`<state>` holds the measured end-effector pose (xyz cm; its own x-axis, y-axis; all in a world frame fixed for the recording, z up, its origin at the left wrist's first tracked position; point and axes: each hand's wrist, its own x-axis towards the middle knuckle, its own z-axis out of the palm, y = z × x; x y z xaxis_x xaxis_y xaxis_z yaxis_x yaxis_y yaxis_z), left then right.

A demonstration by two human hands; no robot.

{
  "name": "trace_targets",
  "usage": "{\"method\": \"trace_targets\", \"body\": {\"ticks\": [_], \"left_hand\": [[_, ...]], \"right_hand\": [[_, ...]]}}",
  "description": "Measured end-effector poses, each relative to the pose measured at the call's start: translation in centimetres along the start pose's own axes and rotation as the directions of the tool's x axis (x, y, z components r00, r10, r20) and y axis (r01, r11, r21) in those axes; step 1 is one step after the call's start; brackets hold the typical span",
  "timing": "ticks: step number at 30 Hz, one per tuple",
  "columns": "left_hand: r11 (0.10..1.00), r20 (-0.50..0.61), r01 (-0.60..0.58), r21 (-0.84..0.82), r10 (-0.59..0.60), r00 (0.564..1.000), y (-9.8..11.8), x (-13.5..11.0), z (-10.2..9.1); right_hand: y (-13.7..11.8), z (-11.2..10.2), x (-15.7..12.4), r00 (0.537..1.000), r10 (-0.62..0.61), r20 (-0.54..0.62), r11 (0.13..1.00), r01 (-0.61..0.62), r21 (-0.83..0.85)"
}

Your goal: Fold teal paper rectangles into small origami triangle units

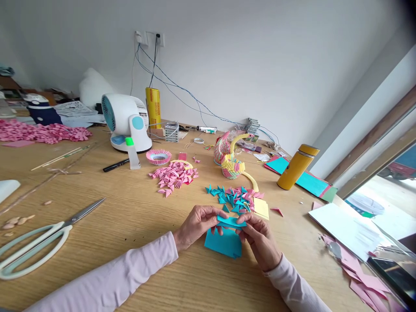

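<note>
- left hand (202,222) pinches a folded turquoise paper strip (231,222) at left
- right hand (260,237) pinches its right end
- rectangular turquoise paper stack (223,244) lies nearer

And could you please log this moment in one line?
left hand: holds blue strip | right hand: holds other end | below: blue sheets
</note>
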<state>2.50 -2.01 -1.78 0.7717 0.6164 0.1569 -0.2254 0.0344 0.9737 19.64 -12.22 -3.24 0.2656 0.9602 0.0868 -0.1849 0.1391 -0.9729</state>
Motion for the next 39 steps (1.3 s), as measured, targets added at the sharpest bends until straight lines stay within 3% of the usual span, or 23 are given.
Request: {"method": "trace_targets", "body": {"ticks": [8, 12, 17, 23, 27, 32, 39], "left_hand": [[0.998, 0.022, 0.052, -0.048, -0.051, 0.998, 0.0, -0.1, -0.2], [0.997, -0.010, 0.075, 0.002, -0.075, 0.997, 0.1, 0.1, 0.0], [0.990, -0.044, 0.131, -0.053, -0.133, 0.990, 0.1, 0.3, 0.0], [0.969, 0.010, 0.186, -0.160, -0.187, 0.982, 0.1, 0.2, -0.3], [0.996, 0.035, 0.091, -0.018, -0.090, 0.995, 0.0, 0.3, -0.2], [0.966, -0.060, -0.068, 0.250, 0.085, 0.995, -0.2, 0.4, -0.1], [0.978, -0.066, 0.054, 0.202, -0.041, 0.997, 0.3, 0.0, 0.5]], "right_hand": [[0.1, 0.2, 0.0, 1.000, 0.000, 0.029, 1.000, 0.000, -0.020], [0.2, 0.2, -0.1, 0.999, -0.019, 0.044, 0.998, 0.022, -0.056], [-0.1, 0.0, -0.3, 0.994, -0.026, 0.109, 0.994, 0.037, -0.100], [-0.3, 0.3, -0.3, 0.972, -0.208, 0.113, 0.924, 0.233, -0.304], [0.0, 0.5, -0.1, 0.976, -0.214, 0.026, 0.935, 0.213, -0.285], [0.0, 0.7, -0.1, 0.993, -0.117, -0.008, 0.981, 0.114, -0.155], [-0.2, 1.2, -0.2, 0.997, -0.079, -0.004, 0.983, 0.077, -0.167]]}}
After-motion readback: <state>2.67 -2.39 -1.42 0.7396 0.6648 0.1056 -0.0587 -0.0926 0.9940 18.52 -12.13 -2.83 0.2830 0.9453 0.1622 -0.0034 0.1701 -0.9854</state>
